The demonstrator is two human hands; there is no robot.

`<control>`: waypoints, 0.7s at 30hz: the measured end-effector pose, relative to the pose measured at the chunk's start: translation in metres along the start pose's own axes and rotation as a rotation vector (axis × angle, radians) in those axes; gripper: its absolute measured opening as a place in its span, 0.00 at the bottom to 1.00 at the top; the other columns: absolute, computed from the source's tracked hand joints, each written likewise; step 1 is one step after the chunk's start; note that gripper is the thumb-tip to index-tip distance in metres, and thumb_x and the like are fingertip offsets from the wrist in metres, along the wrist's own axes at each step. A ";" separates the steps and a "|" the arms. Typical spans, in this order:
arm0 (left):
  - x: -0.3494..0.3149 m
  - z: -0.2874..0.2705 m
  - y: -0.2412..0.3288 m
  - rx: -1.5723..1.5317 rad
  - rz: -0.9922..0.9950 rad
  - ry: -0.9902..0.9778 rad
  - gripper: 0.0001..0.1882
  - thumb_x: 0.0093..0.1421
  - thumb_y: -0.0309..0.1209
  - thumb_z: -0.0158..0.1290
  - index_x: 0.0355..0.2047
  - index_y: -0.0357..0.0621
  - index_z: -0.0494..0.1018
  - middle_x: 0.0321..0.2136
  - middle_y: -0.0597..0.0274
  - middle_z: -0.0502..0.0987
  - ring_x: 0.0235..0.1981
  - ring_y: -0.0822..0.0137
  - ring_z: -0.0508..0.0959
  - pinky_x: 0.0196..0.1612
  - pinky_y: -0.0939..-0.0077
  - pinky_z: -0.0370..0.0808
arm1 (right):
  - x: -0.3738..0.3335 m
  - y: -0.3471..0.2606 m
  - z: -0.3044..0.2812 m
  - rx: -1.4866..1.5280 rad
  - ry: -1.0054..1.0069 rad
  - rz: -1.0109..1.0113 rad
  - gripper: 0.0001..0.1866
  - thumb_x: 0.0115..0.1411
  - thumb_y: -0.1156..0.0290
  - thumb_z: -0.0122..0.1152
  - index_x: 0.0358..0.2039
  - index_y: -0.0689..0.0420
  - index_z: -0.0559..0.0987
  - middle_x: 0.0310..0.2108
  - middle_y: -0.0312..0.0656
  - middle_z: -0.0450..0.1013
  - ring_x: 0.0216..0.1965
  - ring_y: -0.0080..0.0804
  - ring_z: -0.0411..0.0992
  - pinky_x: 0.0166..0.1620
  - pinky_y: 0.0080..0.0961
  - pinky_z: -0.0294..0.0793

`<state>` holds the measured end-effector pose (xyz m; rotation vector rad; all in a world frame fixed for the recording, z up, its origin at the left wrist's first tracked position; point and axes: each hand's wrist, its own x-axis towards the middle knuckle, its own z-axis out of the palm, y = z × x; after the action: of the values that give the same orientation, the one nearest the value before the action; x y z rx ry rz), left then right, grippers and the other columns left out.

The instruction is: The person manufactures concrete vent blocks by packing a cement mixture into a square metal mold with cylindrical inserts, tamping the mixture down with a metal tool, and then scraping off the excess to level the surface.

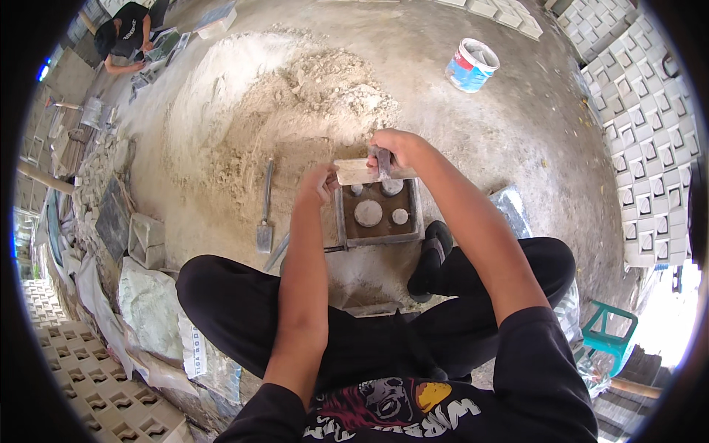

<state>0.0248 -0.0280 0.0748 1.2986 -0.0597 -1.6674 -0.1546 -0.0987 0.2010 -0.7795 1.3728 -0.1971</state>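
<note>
My right hand [399, 150] is closed around a dusty grey handle-like piece [383, 164] above the far edge of a square mould. Just behind it is a pale flat board [356, 173]; whether the two are joined I cannot tell. At the board's left end, my left hand [320, 181] has its fingers bent against it. Below both hands lies the mould [380, 241], a metal frame packed with brown sandy mix [382, 201]. A large round disc [368, 214] and a smaller disc [399, 216] show in the mix, with others partly hidden under the board.
A sandy powder heap [310, 92] spreads beyond the mould. Left of it lies a small shovel [265, 221]. A white and blue bucket [472, 68] stands far right. Patterned blocks [642, 140] are stacked at right, near a green stool [609, 332]. Another person [129, 37] crouches far left.
</note>
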 end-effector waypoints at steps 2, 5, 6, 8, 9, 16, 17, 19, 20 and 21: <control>-0.010 -0.002 0.020 0.066 0.091 0.003 0.09 0.56 0.23 0.49 0.39 0.38 0.72 0.30 0.59 0.77 0.28 0.66 0.78 0.28 0.73 0.79 | -0.006 -0.010 0.009 -0.003 -0.058 -0.068 0.12 0.65 0.66 0.44 0.37 0.65 0.67 0.27 0.45 0.70 0.24 0.32 0.73 0.29 0.37 0.82; -0.033 -0.017 0.042 0.179 0.271 -0.009 0.16 0.58 0.24 0.46 0.48 0.37 0.70 0.32 0.59 0.77 0.29 0.65 0.79 0.30 0.71 0.78 | -0.009 -0.015 0.046 -0.017 -0.108 -0.149 0.18 0.66 0.60 0.46 0.36 0.67 0.68 0.24 0.45 0.69 0.20 0.32 0.72 0.24 0.36 0.79; -0.044 -0.024 0.051 0.216 0.349 -0.010 0.19 0.59 0.24 0.45 0.51 0.37 0.69 0.33 0.58 0.77 0.30 0.65 0.79 0.31 0.71 0.78 | -0.011 -0.014 0.065 -0.072 -0.106 -0.216 0.19 0.66 0.61 0.45 0.34 0.69 0.68 0.23 0.47 0.70 0.19 0.34 0.72 0.23 0.35 0.78; -0.052 -0.051 0.053 0.270 0.346 0.105 0.24 0.61 0.27 0.44 0.59 0.46 0.64 0.36 0.58 0.77 0.32 0.65 0.79 0.35 0.69 0.77 | -0.011 -0.005 0.104 -0.183 -0.116 -0.344 0.21 0.66 0.62 0.44 0.31 0.72 0.68 0.19 0.50 0.71 0.15 0.38 0.71 0.21 0.35 0.76; -0.051 -0.068 0.050 0.303 0.351 0.137 0.24 0.61 0.29 0.46 0.59 0.47 0.64 0.37 0.59 0.77 0.34 0.64 0.79 0.36 0.68 0.77 | -0.002 0.000 0.120 -0.290 -0.104 -0.398 0.22 0.66 0.60 0.44 0.28 0.71 0.69 0.17 0.50 0.71 0.14 0.38 0.71 0.21 0.35 0.75; -0.006 -0.169 0.016 0.341 0.347 0.225 0.23 0.65 0.40 0.46 0.56 0.39 0.66 0.43 0.57 0.76 0.41 0.65 0.76 0.41 0.67 0.72 | 0.079 0.055 0.197 -0.134 0.128 -0.377 0.30 0.66 0.54 0.46 0.16 0.68 0.70 0.10 0.47 0.68 0.10 0.37 0.69 0.14 0.35 0.67; -0.002 -0.171 0.012 0.272 0.339 0.258 0.23 0.65 0.39 0.46 0.56 0.38 0.66 0.43 0.57 0.76 0.42 0.65 0.76 0.41 0.67 0.74 | 0.095 0.054 0.200 -0.085 0.170 -0.354 0.30 0.66 0.55 0.45 0.16 0.69 0.70 0.11 0.47 0.68 0.10 0.37 0.69 0.14 0.35 0.67; 0.000 -0.169 0.011 0.154 0.339 0.333 0.22 0.66 0.39 0.46 0.54 0.38 0.67 0.44 0.57 0.76 0.44 0.65 0.76 0.41 0.67 0.74 | 0.127 0.059 0.205 0.020 0.249 -0.297 0.29 0.66 0.56 0.45 0.17 0.69 0.70 0.11 0.48 0.68 0.10 0.38 0.69 0.14 0.36 0.67; 0.002 -0.165 0.011 0.102 0.350 0.368 0.21 0.66 0.40 0.46 0.52 0.39 0.68 0.45 0.57 0.76 0.44 0.65 0.76 0.41 0.67 0.73 | 0.147 0.057 0.203 0.001 0.258 -0.315 0.29 0.66 0.56 0.45 0.17 0.69 0.70 0.11 0.48 0.68 0.10 0.38 0.69 0.14 0.36 0.67; 0.006 -0.156 0.013 0.051 0.366 0.392 0.20 0.66 0.41 0.46 0.50 0.40 0.69 0.46 0.58 0.75 0.45 0.64 0.75 0.41 0.67 0.73 | 0.174 0.049 0.193 -0.015 0.275 -0.340 0.28 0.66 0.56 0.44 0.18 0.69 0.70 0.12 0.48 0.69 0.10 0.38 0.69 0.14 0.36 0.67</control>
<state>0.1519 0.0381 0.0108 1.5291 -0.0997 -1.0926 0.0474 -0.0855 0.0311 -1.0241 1.4919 -0.5784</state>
